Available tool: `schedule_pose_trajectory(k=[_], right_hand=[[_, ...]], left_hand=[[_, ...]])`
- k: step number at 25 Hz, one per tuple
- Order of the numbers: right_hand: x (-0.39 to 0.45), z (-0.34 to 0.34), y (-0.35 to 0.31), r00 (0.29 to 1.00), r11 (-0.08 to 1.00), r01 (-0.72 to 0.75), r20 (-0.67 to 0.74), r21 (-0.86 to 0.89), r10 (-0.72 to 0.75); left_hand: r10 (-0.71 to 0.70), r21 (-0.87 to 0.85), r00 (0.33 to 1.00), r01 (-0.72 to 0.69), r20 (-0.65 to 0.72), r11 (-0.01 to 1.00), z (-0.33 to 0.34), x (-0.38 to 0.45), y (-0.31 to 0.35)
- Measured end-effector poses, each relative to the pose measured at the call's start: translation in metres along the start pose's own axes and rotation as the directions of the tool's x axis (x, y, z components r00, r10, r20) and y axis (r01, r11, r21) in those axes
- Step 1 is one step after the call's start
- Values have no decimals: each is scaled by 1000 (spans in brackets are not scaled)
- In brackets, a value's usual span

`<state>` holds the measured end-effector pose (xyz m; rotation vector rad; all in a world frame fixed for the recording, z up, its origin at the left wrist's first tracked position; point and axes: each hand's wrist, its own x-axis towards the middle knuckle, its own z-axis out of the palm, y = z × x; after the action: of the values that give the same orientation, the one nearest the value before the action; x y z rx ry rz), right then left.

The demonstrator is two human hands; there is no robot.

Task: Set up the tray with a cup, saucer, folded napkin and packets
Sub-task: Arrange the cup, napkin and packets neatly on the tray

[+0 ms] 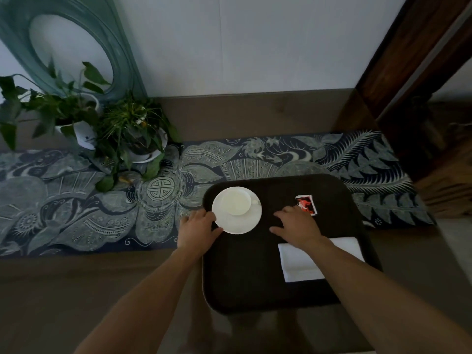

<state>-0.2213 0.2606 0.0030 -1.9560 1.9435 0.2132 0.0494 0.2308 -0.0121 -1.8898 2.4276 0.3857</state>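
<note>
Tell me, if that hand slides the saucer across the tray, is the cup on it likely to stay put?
Probably, if moved slowly. The cup sits off-centre on the saucer, toward its far rim, so a jerk might shift it. Both look like glazed white ceramic: likely slippery and breakable. The left hand touches only the saucer's edge.

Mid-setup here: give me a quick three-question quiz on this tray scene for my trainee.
1. True or false: the cup sits on the saucer.
2. Which hand touches the saucer's rim?
3. The folded napkin lies: A) off the tray, B) on the tray's near right part, C) under the saucer.

Key:
1. True.
2. The left hand; the right hand rests on the tray beside the packets.
3. B.
</note>
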Motion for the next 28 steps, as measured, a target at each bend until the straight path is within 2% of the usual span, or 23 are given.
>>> schedule_pose_trajectory(k=[5, 9, 15, 21, 26, 28], right_hand=[[-25, -1, 35, 998, 999, 43, 39, -9, -43], [-46, 1, 80, 995, 996, 85, 59, -42, -83], [-67, 5, 149, 983, 979, 178, 71, -101, -171], [-78, 18, 186, 978, 966, 194, 111, -171, -177], [-75, 19, 190, 977, 959, 206, 103, -192, -189], [-82, 23, 189, 978, 957, 207, 7, -202, -210]], left_hand=[[67, -135, 998, -64, 17, 989, 4, -24, 37], [79, -158, 990, -59, 119, 986, 14, -35, 83], [17, -145, 983, 10, 183, 989, 36, -37, 137], [-57, -103, 956, 89, 288, 991, 50, -31, 165], [-13, -74, 961, 35, 275, 997, 56, -33, 164], [39, -99, 980, -20, 196, 995, 57, -41, 162]])
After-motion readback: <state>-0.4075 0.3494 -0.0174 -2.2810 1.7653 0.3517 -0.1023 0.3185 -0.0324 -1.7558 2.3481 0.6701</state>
